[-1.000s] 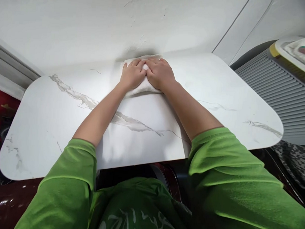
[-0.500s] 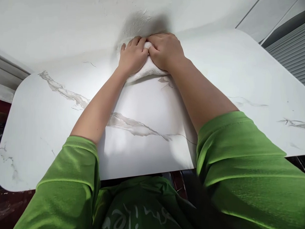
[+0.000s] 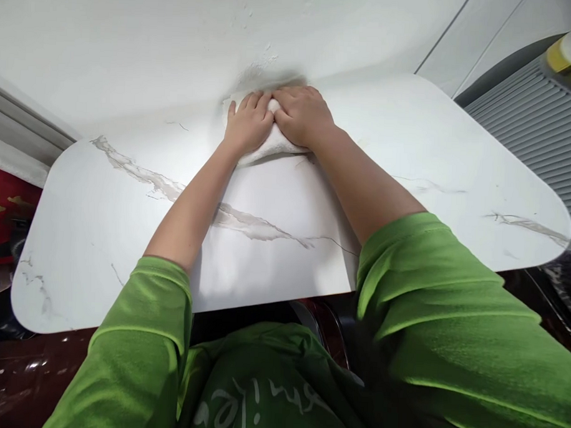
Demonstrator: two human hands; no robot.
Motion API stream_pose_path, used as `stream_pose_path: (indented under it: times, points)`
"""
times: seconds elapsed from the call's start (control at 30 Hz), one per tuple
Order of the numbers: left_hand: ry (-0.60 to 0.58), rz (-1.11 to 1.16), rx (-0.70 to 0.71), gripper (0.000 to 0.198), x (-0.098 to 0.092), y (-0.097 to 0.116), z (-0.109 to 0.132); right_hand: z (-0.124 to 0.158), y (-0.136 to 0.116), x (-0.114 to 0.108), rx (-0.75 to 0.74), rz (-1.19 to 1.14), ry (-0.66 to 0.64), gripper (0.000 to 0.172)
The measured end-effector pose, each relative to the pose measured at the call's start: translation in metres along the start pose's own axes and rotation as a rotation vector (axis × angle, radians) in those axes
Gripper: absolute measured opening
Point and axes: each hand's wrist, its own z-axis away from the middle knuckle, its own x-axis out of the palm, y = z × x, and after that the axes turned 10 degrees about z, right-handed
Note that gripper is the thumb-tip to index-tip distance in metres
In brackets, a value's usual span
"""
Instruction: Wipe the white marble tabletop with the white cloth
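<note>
A folded white cloth (image 3: 275,143) lies at the back edge of the marble-patterned table (image 3: 274,263), against the wall. Both my arms reach straight out to it. My left hand (image 3: 249,122) grips its left part from above, the fingers pointing towards the wall. Over the right part, my right hand (image 3: 304,115) holds the cloth the same way, its thumb close to the left thumb. Much of the cloth is hidden under my palms and fingers.
Behind the table rises a white wall (image 3: 155,41) with rough, flaking patches. A grey ribbed surface (image 3: 527,116) stands beyond the right edge, with a yellow and white object (image 3: 569,58) on top. Something red (image 3: 7,198) shows at the left.
The view has shifted, so the hands and cloth sit lower in the picture and more of the table's right end shows. Both hands stay on the cloth at the wall.
</note>
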Motion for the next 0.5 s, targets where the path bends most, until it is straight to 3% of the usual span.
stream_pose_path:
  times: [0.3, 0.5]
  points:
    - [-0.017, -0.103, 0.011, 0.052, -0.008, 0.016, 0.061, 0.043, -0.019, 0.003, 0.021, -0.064, 0.019, 0.060]
    - [-0.062, -0.093, 0.052, 0.051, -0.013, 0.028, 0.122, 0.102, -0.047, -0.008, 0.027, -0.003, 0.033, 0.061]
